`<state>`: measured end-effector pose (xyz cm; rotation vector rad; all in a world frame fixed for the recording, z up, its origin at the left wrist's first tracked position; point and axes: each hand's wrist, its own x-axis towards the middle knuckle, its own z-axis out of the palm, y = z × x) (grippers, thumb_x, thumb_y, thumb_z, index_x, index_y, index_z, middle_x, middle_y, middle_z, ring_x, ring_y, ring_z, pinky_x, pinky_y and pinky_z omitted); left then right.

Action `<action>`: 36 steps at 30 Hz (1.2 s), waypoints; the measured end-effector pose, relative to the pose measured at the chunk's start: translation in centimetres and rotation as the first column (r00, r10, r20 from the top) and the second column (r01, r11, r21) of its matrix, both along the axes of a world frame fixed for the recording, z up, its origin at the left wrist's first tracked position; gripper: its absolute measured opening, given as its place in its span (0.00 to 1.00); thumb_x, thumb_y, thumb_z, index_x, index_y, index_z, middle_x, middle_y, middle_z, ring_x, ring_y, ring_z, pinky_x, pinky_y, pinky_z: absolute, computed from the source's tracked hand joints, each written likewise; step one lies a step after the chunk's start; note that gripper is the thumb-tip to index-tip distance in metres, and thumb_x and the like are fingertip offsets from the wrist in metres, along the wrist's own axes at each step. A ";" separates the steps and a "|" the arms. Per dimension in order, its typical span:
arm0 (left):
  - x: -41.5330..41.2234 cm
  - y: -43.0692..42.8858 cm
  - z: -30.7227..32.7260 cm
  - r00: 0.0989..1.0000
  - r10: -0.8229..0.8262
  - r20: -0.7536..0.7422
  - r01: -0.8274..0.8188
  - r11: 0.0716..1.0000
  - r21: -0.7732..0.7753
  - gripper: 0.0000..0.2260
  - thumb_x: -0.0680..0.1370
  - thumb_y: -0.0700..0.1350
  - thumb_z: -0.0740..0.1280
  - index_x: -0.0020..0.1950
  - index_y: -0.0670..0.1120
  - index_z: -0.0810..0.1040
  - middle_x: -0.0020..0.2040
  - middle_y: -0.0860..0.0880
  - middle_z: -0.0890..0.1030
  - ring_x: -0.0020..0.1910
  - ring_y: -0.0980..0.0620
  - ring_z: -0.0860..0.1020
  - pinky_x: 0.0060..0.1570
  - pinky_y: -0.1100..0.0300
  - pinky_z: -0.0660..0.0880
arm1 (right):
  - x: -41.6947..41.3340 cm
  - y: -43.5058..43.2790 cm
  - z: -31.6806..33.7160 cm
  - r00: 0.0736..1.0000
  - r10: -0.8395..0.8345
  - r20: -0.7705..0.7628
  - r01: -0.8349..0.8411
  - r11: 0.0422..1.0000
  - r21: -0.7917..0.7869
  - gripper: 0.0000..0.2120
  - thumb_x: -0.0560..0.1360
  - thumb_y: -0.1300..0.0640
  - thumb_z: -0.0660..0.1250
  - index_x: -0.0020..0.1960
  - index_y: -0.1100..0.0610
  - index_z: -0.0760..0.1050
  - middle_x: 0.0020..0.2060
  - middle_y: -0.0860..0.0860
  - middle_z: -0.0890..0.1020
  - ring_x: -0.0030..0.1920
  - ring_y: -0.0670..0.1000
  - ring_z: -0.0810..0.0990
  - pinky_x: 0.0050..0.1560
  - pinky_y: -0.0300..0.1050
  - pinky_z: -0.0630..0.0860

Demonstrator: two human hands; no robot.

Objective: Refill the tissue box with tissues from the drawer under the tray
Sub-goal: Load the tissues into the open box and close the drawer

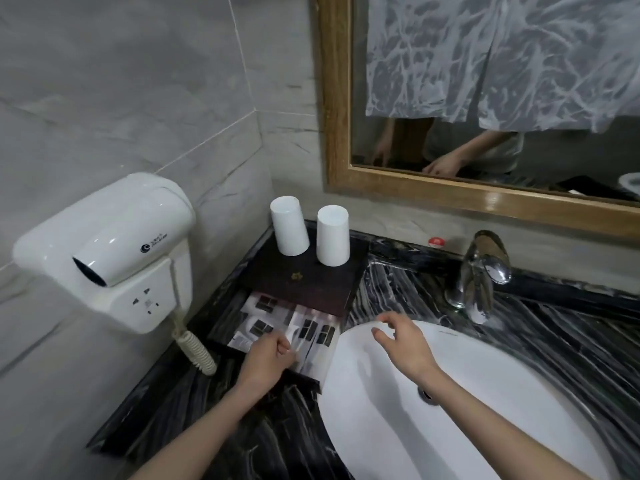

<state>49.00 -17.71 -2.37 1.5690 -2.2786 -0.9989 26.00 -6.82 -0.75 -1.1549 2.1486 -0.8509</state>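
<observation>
A dark tray stands on the black marble counter in the corner, with two upturned white cups on it. Below the tray a drawer is pulled out toward me, showing several flat white packets with dark labels. My left hand rests curled at the drawer's front edge, fingers closed on the front edge or on a packet there. My right hand hovers over the white sink's rim with fingers apart, holding nothing. No tissue box is in view.
A white wall-mounted hair dryer with a coiled cord hangs at the left. A chrome faucet stands behind the white sink. A wood-framed mirror hangs above the counter.
</observation>
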 end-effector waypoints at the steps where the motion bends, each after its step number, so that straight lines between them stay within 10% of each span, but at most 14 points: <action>1: 0.7 -0.3 -0.2 1.000 0.024 0.003 -0.024 1.000 0.012 0.12 0.72 0.43 0.72 0.37 0.50 0.69 0.37 0.51 0.74 0.36 0.55 0.72 0.34 0.67 0.66 | 0.2 -0.6 -0.2 1.000 0.016 -0.008 -0.016 1.000 0.004 0.16 0.78 0.54 0.64 0.63 0.57 0.73 0.63 0.52 0.75 0.63 0.52 0.74 0.63 0.44 0.69; 23: 6.2 -0.3 -4.5 0.872 0.474 -0.122 -0.434 0.865 0.251 0.16 0.70 0.45 0.75 0.50 0.43 0.72 0.42 0.47 0.79 0.39 0.52 0.77 0.42 0.62 0.72 | 2.7 -8.4 -4.1 0.926 0.342 -0.158 -0.330 0.939 0.099 0.28 0.82 0.49 0.53 0.78 0.56 0.51 0.79 0.49 0.49 0.78 0.48 0.43 0.76 0.45 0.48; 36: 5.9 -1.3 -5.1 0.909 0.397 -0.123 -0.357 0.898 0.257 0.10 0.72 0.41 0.74 0.34 0.48 0.75 0.31 0.51 0.76 0.33 0.53 0.75 0.46 0.55 0.76 | 1.9 -8.0 -4.5 0.901 0.400 -0.166 -0.388 0.916 0.102 0.26 0.83 0.51 0.52 0.78 0.55 0.50 0.79 0.47 0.48 0.78 0.47 0.43 0.76 0.43 0.47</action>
